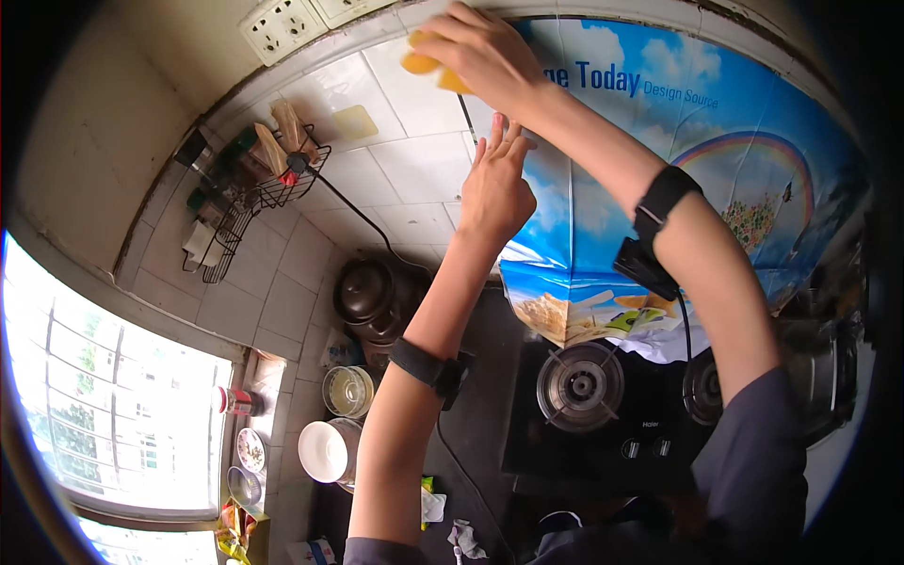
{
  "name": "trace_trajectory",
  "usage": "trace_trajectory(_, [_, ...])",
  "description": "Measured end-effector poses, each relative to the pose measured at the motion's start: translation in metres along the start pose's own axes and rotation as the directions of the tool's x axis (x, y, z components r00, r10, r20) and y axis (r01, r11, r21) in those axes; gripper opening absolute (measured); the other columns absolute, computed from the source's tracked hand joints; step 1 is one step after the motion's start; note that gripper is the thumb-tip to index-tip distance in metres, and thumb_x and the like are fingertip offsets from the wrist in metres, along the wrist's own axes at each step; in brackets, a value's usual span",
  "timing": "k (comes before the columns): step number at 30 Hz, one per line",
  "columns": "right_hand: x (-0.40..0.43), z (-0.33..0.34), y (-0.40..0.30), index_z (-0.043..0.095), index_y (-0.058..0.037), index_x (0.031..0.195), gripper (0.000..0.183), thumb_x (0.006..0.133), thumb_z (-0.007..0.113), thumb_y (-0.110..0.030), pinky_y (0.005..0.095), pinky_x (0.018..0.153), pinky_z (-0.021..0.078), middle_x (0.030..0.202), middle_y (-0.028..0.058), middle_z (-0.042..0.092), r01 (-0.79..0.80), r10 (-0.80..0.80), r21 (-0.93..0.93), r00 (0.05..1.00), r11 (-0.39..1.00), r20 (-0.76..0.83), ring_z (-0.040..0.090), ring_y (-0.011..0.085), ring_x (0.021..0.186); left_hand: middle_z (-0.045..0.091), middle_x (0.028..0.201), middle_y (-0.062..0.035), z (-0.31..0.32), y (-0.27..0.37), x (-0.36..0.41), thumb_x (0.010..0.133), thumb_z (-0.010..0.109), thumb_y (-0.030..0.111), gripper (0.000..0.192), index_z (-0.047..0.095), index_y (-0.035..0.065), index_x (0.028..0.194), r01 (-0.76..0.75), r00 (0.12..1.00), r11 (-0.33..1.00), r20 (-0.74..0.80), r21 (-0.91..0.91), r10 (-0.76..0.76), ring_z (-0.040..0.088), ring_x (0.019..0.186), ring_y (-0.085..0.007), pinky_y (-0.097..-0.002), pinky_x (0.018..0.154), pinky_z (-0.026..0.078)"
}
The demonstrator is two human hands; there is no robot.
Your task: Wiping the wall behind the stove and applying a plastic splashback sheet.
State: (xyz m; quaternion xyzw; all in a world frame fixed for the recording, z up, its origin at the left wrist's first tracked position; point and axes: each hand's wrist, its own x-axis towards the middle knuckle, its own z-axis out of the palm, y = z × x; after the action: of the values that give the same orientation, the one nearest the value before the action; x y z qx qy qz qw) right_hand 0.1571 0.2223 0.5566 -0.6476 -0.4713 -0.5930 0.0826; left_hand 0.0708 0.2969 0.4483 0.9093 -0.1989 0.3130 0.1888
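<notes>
My right hand [484, 60] is high on the white tiled wall [417, 102], its fingers closed over a yellow sponge or cloth [421, 63] pressed to the tiles. Parts of the yellow thing show at both sides of the fingers. Below it, my left hand [498, 194] reaches up with fingers spread at the left edge of a blue printed poster sheet [621, 176]. Nothing shows in that hand; whether its fingertips touch the sheet or the tiles, I cannot tell. The sheet has creases and hangs behind the stove, its lower edge reaching the gas hob [522, 438].
Left of my arms, a black wire rack [226, 244] holds jars and packets. A dark lidded pot [367, 293], glass bowls [348, 390] and a white container [326, 452] stand along the counter. Sockets [282, 32] sit above the tiles. A black cable [353, 208] hangs down the wall.
</notes>
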Motion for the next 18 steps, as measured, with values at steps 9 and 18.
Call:
trace_trajectory(9, [-0.063,-0.039,0.027,0.07,-0.0112,0.08,0.014,0.066,0.071,-0.009,0.0286,0.09,0.0502,0.093,-0.0016,0.064,0.029,-0.026,0.093,0.999,0.995,-0.04,0.058,0.0166,0.1,0.038,0.151,-0.0184,0.001,-0.004,-0.001,0.068,0.048,-0.006,0.056,0.054,0.0069,0.122,0.013,0.999,1.0,0.051,-0.005,-0.013,0.027,0.145,-0.0347,-0.0485,0.116,0.028])
trace_trajectory(18, [-0.049,-0.026,0.024,0.075,-0.0123,0.094,0.026,0.069,0.07,-0.007,0.0302,0.085,0.0526,0.096,0.0002,0.065,-0.007,0.011,0.073,0.998,0.997,-0.057,0.061,0.0175,0.097,0.046,0.144,-0.0207,-0.019,0.012,-0.001,0.086,0.051,0.009,0.045,0.052,0.0033,0.131,0.181,0.982,0.98,0.075,-0.084,-0.175,0.04,0.135,-0.0396,-0.0462,0.109,0.037])
